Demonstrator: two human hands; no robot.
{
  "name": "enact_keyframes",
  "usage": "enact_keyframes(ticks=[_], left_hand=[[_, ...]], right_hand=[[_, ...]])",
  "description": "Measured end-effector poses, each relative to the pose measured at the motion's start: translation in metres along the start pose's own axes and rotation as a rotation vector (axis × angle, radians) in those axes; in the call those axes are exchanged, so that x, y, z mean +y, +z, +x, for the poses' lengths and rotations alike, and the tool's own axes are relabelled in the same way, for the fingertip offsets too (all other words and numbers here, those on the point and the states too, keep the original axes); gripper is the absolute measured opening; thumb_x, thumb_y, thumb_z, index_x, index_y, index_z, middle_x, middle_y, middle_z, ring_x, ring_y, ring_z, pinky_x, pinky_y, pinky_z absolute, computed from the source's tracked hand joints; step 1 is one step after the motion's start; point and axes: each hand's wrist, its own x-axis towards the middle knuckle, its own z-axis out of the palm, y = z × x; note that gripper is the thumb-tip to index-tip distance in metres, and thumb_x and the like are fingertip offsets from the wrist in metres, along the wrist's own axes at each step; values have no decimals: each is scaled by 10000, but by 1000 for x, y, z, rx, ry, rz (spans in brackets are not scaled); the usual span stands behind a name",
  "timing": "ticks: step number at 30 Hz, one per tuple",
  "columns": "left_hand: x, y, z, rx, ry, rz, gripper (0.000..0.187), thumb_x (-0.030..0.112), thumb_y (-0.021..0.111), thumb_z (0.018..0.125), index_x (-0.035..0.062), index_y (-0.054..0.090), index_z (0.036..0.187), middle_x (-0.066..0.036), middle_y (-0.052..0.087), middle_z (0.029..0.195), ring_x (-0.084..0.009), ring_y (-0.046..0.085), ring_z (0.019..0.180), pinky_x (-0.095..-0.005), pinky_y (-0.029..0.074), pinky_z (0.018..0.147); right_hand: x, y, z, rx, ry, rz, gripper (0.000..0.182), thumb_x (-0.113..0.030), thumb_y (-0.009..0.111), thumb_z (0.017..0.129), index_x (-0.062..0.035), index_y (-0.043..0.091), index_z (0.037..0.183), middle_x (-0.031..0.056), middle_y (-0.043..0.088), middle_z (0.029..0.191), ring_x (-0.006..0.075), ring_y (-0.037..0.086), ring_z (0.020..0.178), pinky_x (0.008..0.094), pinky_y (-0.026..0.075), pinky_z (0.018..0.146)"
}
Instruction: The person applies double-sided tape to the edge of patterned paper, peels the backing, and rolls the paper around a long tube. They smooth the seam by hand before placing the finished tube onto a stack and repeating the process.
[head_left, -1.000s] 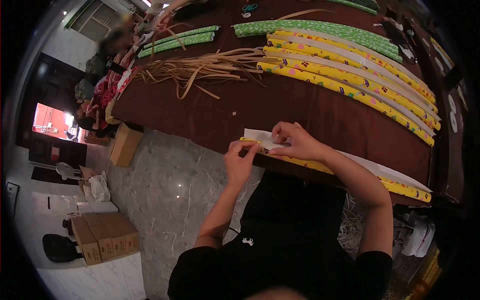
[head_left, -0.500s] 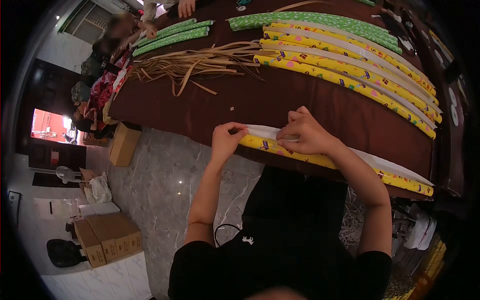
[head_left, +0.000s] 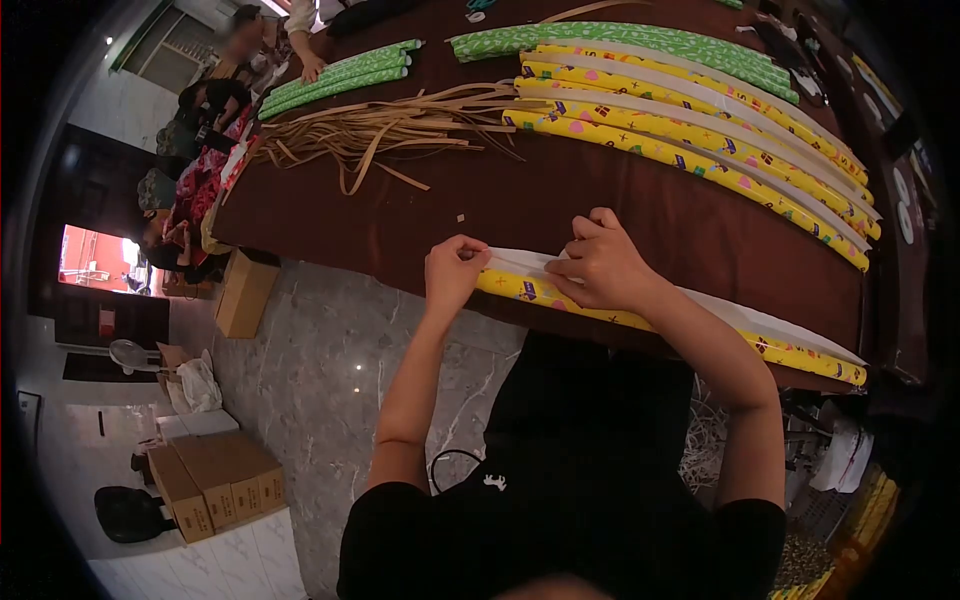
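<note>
At the near edge of the dark table [head_left: 520, 215], I keep a long yellow patterned roll [head_left: 640, 318] lying lengthwise along the rim, where both arms can reach it. My left hand [head_left: 453, 272] is closed in a pinch on the roll's end, at the corner of the white paper flap [head_left: 525, 264], apparently to keep that end from slipping. My right hand [head_left: 603, 265] is curled over the flap just beside it, fingertips pressing it down against the roll. Farther back, finished yellow rolls [head_left: 700, 130] and green rolls [head_left: 620, 45] lie side by side, a heap of brown paper strips [head_left: 390, 130] beside them. Another person's hand [head_left: 312, 68] rests by more green rolls [head_left: 335, 78].
</note>
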Motion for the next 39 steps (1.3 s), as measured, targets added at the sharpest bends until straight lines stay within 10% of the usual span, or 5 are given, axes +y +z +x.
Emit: enact_keyframes(ticks=[35,39], left_hand=[[-2,6,9,11,2,140,223,88,723,758,30,603,937,-93,695,747,-245,690,720,-360,525,684],[0,5,9,5,4,144,216,84,720,758,29,605,932,-95,691,737,-245,690,720,-364,525,685]], right_hand=[[0,8,4,3,0,-164,193,-210,660,743,-90,679,592,27,534,527,197,492,778,373,367,866],[0,5,2,-105,40,-160,126,-214,697,755,-102,753,764,11,576,595,192,502,792,393,367,900]])
